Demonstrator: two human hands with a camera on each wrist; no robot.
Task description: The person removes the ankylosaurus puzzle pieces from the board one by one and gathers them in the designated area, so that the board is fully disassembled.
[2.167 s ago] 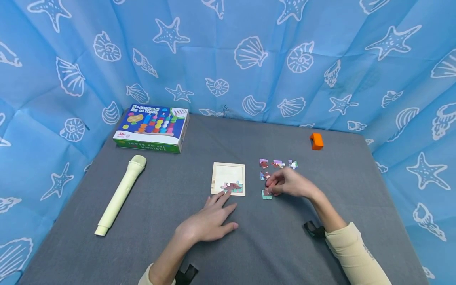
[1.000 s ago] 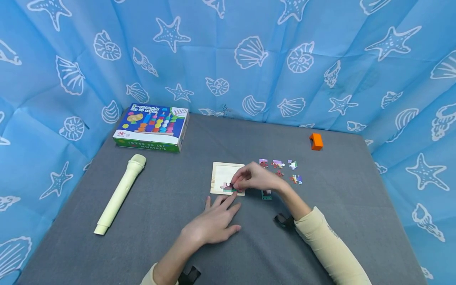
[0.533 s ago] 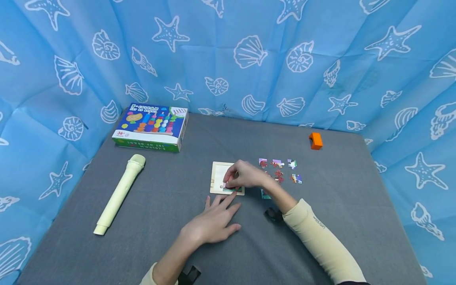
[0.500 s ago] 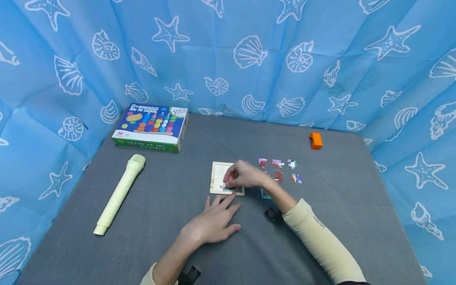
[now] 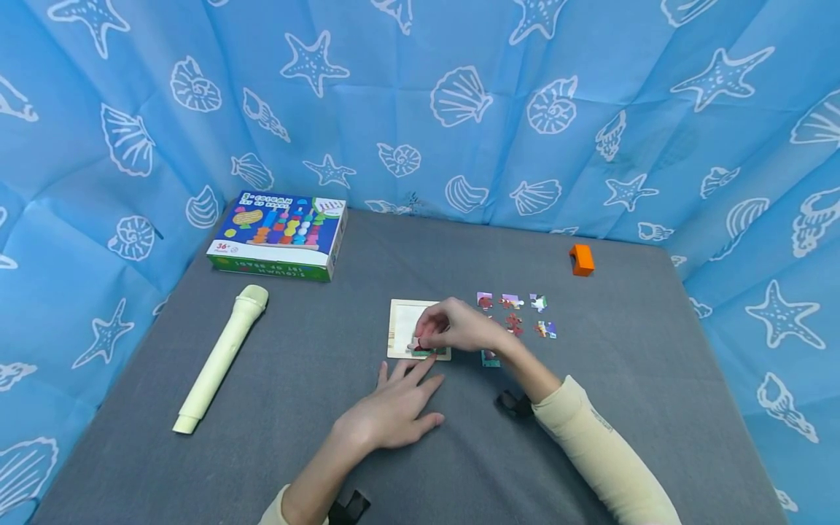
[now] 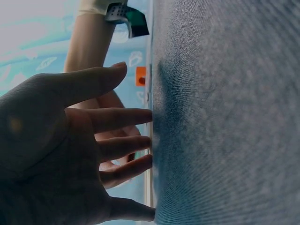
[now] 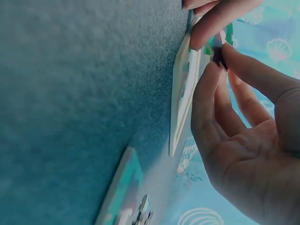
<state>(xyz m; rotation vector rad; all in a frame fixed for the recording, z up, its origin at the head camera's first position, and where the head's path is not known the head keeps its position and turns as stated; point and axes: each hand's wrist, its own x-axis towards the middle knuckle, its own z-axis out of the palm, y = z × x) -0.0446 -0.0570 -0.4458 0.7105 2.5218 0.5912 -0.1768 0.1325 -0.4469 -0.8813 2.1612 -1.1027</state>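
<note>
Over the wooden puzzle tray (image 5: 391, 328), my right hand (image 5: 462, 326) pinches a small dark puzzle piece (image 7: 217, 50) between thumb and fingertips, as the right wrist view shows. Assembled pieces along the tray's near side are partly covered by that hand. My left hand (image 5: 387, 414) lies with spread fingers on the table, its fingertips at the tray's near edge; the left wrist view shows its fingers (image 6: 124, 119) straight. Loose puzzle pieces lie right of the tray, among them a red one (image 5: 515, 324), a purple-and-white one (image 5: 512, 301) and a green-edged one (image 5: 490, 359).
A bead-set box (image 5: 278, 235) stands at the back left of the grey-covered table (image 5: 315, 328). In front of it lies a pale yellow toy microphone (image 5: 223, 357). An orange block (image 5: 582, 260) sits at the back right. A blue seashell curtain (image 5: 420, 102) surrounds the table.
My right hand has gone from the loose pieces leftward to the tray with a puzzle piece, then shifted slightly back right. My left hand has barely moved, staying at the tray's near edge.
</note>
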